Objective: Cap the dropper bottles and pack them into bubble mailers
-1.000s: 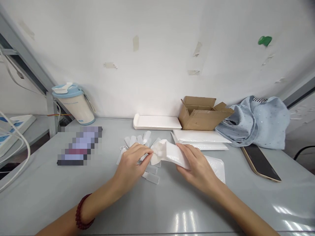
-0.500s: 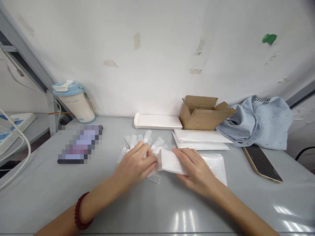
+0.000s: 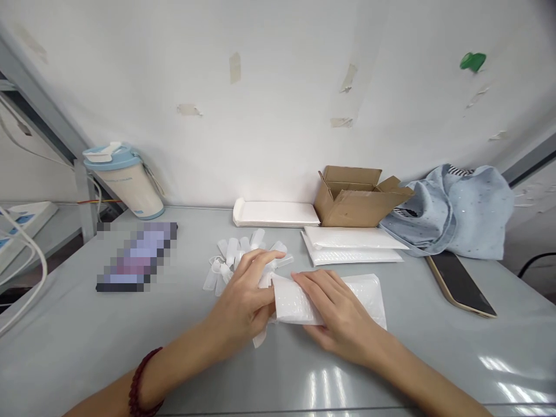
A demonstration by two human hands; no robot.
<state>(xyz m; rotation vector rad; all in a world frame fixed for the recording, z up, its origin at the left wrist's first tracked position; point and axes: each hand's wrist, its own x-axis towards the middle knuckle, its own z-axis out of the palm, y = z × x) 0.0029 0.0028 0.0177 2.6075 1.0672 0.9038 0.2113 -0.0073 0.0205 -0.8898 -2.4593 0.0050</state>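
My right hand (image 3: 343, 313) is wrapped over a white bubble mailer (image 3: 297, 300), its thumb low at the front edge and its fingers on top. The mailer's mouth faces left. At that mouth is my left hand (image 3: 247, 295), thumb and lower fingers closed about the edge, index finger stretched out above. A translucent strip (image 3: 259, 337) hangs just below the left fingers. Behind the left hand lie several translucent plastic tabs (image 3: 232, 249), spread in a fan and partly hidden. Another flat bubble mailer (image 3: 369, 289) lies beyond the right hand, partly covered by it.
At the back stand a stack of white envelopes (image 3: 278, 214) and an open cardboard box (image 3: 362, 205), with more mailers (image 3: 351, 246) before it. A cup (image 3: 130, 185) and a blurred-out phone (image 3: 139, 258) are left; a blue cloth bag (image 3: 469, 214) and dark phone (image 3: 460, 284) right.
My left hand has gone from pinching at the mailer's flap to a looser grip at its mouth, index finger lifted. The held mailer has shifted slightly left and down, its mouth turned more towards me.
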